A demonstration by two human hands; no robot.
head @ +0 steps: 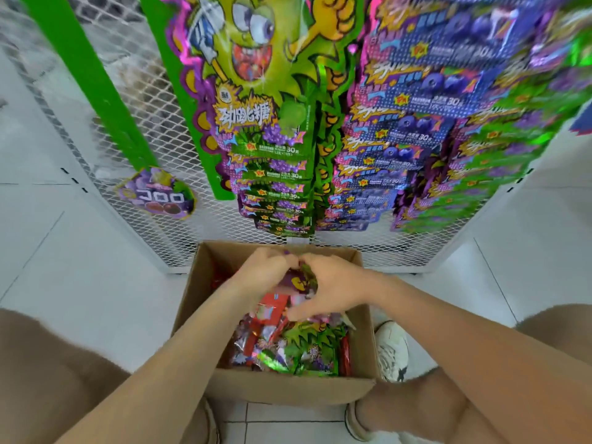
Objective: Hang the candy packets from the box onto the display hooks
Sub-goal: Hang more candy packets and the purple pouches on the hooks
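Observation:
An open cardboard box (282,387) stands on the floor between my legs, filled with several candy packets (298,350) in green, purple and red. Both hands are inside the box's far half. My left hand (261,272) and my right hand (333,286) meet around a purple and green packet (301,280) and grip it from both sides; the fingers are blurred. Above the box, rows of green grape packets (275,174) and blue blueberry packets (381,155) hang on a white wire mesh display (153,225).
A large green cartoon sign (253,59) tops the display. A single purple packet (157,195) hangs at the left on the mesh beside a green post (93,81). More green packets (480,174) hang at the right. My shoe (392,349) stands right of the box on white tile floor.

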